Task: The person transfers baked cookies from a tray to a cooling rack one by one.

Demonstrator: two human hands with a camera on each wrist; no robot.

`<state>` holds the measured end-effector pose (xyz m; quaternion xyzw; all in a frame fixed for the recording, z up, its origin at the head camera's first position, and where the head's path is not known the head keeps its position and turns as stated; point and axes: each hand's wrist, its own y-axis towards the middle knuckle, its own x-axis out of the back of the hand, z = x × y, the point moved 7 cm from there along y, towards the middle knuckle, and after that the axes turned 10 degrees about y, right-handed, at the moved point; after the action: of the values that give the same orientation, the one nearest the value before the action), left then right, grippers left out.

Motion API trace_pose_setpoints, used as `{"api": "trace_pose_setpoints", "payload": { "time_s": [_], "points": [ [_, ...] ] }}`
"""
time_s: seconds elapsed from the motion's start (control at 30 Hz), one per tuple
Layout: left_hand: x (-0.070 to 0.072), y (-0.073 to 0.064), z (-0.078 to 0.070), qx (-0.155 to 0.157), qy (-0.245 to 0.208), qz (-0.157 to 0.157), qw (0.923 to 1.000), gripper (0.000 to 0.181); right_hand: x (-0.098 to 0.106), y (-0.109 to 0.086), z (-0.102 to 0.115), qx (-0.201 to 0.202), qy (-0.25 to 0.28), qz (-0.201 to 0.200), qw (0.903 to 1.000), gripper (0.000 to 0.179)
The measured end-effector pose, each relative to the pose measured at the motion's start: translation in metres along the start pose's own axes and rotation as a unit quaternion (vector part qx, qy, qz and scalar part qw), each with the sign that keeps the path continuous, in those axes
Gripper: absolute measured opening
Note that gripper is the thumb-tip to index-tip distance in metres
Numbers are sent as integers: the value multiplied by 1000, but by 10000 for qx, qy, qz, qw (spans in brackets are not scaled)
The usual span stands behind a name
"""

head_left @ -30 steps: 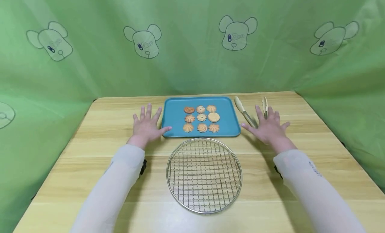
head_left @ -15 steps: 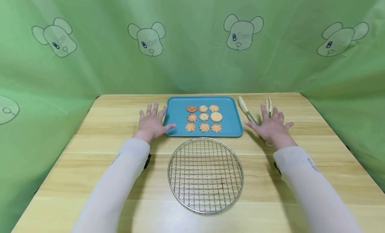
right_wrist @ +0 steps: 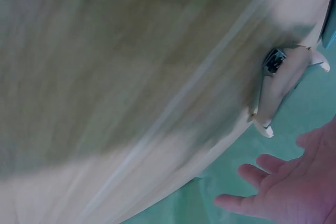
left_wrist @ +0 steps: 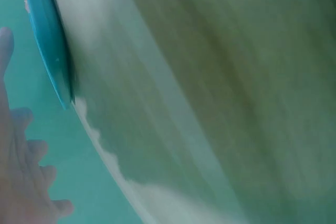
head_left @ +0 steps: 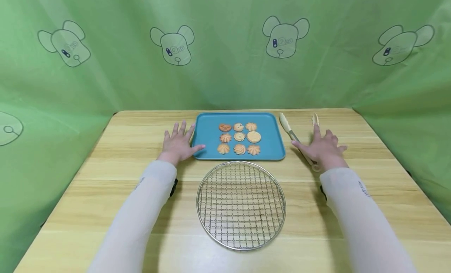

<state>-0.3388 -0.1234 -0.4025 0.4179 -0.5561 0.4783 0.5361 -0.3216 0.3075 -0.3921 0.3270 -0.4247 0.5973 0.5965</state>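
Note:
My left hand [head_left: 177, 144] hovers at the left edge of the blue tray [head_left: 206, 126], fingers spread and thumb overlapping the rim. Several cookies [head_left: 253, 137] lie in rows on that tray. To its right, a pair of tongs [head_left: 286, 124] lies spread on the table, light tips pointing away from me. My right hand [head_left: 325, 148] is above the tongs and covers part of one arm. Its fingers are loosely extended, and in the right wrist view there is a gap between the hand [right_wrist: 294, 184] and the tongs [right_wrist: 283, 82]. Neither hand holds anything.
A round wire rack [head_left: 241, 206] lies on the wooden table [head_left: 105, 210] in front of the tray, between my forearms. Green curtain [head_left: 225, 81] with printed bear heads hangs around the table's back and sides.
The head view has shifted slightly. My right hand has moved a little to the right with its fingers drawn in slightly, showing more of the tongs. My left hand stays spread beside the tray.

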Motion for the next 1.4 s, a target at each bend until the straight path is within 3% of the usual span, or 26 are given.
{"api": "trace_pose_setpoints", "payload": {
  "time_s": [0.5,1.0,1.4],
  "points": [
    [-7,6,-2,-185,243,118,9995,87,-7,6,-14,-468,478,174,9976,125],
    [-16,9,-6,-364,192,428,9982,89,-9,9,-14,-472,676,27,9966,123],
    [-22,8,-6,-599,-67,701,9957,89,-14,14,-12,-510,454,62,9976,118]
  ]
}}
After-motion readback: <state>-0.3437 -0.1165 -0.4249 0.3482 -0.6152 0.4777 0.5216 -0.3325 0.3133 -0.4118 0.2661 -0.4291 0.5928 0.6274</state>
